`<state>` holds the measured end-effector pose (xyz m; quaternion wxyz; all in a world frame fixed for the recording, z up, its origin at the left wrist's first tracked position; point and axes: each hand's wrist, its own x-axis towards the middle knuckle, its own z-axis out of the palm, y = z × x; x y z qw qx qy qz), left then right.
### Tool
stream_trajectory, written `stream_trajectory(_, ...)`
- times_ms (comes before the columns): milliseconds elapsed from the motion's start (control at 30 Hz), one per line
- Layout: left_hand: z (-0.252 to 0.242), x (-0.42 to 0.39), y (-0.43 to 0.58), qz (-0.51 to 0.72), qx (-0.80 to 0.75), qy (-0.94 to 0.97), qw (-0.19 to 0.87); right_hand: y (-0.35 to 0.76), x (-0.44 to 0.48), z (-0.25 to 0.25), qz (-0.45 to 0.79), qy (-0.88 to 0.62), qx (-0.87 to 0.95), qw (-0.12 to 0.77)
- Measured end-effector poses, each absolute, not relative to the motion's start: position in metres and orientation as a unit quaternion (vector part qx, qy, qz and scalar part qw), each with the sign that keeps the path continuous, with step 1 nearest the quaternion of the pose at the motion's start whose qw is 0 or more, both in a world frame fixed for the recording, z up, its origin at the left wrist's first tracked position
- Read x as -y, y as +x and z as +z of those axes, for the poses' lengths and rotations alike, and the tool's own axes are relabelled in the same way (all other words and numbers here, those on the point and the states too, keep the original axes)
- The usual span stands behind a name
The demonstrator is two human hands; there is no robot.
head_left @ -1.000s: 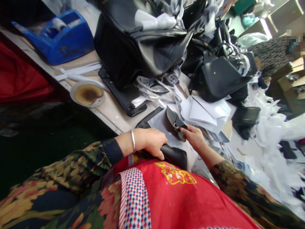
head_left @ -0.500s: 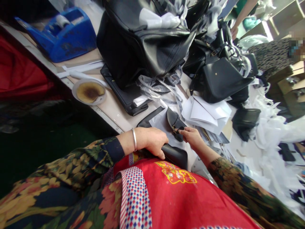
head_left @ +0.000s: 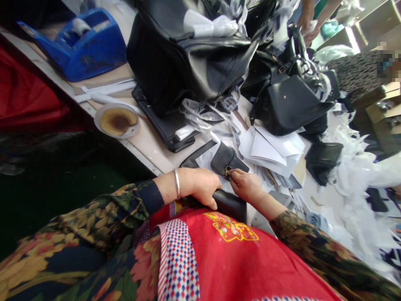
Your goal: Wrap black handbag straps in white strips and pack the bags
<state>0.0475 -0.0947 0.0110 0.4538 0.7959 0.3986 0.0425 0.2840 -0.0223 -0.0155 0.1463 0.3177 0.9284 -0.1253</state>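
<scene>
Your left hand (head_left: 200, 190) is clamped on the small black bag (head_left: 223, 158), which sits right at the near edge of the bench (head_left: 147, 146). The fingers are curled and pressed together over the bag's rolled near side. I can't tell what the thumb is doing, it's hidden. Your right hand (head_left: 246, 186) has thumb and forefinger pinched on the gold clasp (head_left: 227, 171) at the tip of the flap, with the rest of the fingers folded in.

Stuff I'd watch, just my take:

- The bag's near side hangs past the bench edge against your red apron (head_left: 238, 259). If the left hand lets up while the right tugs, it'll probably slide into your lap.
- There's a white sheet (head_left: 204, 159) lying under the flap. It could get nipped in the clasp or crumpled.
- The clear plastic strips (head_left: 203, 115) trailing from the big black bag (head_left: 188, 62) end just behind the flap, so they're an easy snag.
- The glue dish (head_left: 117, 120) is further left along the same edge. It's apart from the bag, but your left sleeve isn't far off, and a careless elbow could smear the leather.
</scene>
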Motion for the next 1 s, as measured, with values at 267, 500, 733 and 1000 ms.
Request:
stream_trajectory(267,0.017,0.093,0.046,0.006,-0.377,0.809,0.451,0.280,0.022,-0.013,-0.143,0.235,-0.939,0.209)
stream_trajectory(500,0.015,0.093,0.047,-0.006,-0.391,0.805,0.447,0.297,0.023,-0.021,-0.266,0.291,-0.915,0.088)
stream_trajectory(733,0.014,0.090,0.049,-0.004,-0.397,0.804,0.443,0.289,0.026,-0.031,-0.300,0.304,-0.896,0.120)
stream_trajectory(1000,0.016,0.092,0.049,-0.004,-0.385,0.816,0.431,0.298,0.022,-0.023,-0.353,0.266,-0.896,0.029)
